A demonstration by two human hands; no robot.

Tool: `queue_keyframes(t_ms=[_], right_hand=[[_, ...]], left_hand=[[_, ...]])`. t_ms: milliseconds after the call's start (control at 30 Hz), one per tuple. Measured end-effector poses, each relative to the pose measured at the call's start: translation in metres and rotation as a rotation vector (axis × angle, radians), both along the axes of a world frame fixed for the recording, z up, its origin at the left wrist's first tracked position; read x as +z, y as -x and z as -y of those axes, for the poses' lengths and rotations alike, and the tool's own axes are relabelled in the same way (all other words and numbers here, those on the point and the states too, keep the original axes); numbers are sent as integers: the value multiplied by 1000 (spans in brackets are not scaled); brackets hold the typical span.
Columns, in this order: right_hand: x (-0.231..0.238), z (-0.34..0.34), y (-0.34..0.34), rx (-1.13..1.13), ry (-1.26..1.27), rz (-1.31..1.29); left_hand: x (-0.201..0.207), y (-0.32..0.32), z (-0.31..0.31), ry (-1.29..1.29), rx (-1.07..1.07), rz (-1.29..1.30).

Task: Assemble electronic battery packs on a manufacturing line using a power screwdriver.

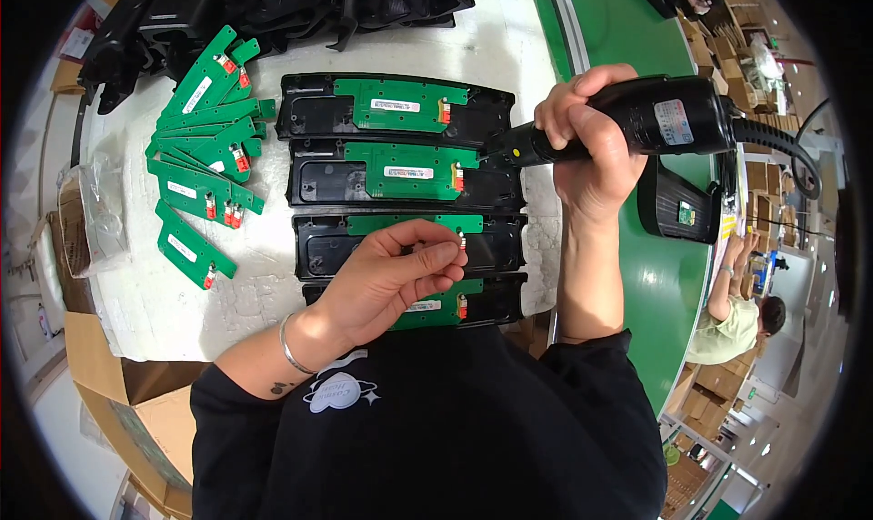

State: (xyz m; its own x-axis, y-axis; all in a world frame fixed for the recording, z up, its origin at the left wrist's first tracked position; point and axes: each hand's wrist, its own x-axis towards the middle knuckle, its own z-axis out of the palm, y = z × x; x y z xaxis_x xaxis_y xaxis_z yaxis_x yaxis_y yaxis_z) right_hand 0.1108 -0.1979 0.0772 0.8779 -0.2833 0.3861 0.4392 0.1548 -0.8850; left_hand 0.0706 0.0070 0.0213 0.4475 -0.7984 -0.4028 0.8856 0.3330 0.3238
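- Head view, far left: I see a clear plastic bag (91, 211) beside a fanned heap of loose green boards (223, 111) on the white work surface (255, 311); I'd leave that heap undisturbed while driving.
- Left hand (382, 274), over the nearer housings: I have its fingers curled in, thumb close to the index tip; whether they pinch anything small, I cannot tell. I'd rest it lightly, clear of the bit.
- Centre: four black housings lie in a row from far to near, each with a board in it. My work is at the second housing (327, 172) from the far end, whose seated board (409, 187) carries a red-and-white connector (457, 178).
- Right of that: the black power driver (650, 124) lies slanted, its tip by the housing's right part; contact is unclear. I'd square it to the screw point, press evenly and spare the connector.
- Right hand (591, 156): I have it wrapped firmly round the driver. Its cable (773, 138) trails right; I'd give it slack.
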Motion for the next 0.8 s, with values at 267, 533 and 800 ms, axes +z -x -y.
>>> queue_keyframes(t_ms=[267, 533, 800], right_hand=[[2, -4, -7, 60, 53, -51], [68, -18, 39, 552, 27, 237], [68, -42, 65, 374, 63, 279]], left_hand=[[1, -2, -1, 33, 53, -66], [-5, -1, -3, 140, 141, -144], [-4, 4, -2, 228, 155, -164]])
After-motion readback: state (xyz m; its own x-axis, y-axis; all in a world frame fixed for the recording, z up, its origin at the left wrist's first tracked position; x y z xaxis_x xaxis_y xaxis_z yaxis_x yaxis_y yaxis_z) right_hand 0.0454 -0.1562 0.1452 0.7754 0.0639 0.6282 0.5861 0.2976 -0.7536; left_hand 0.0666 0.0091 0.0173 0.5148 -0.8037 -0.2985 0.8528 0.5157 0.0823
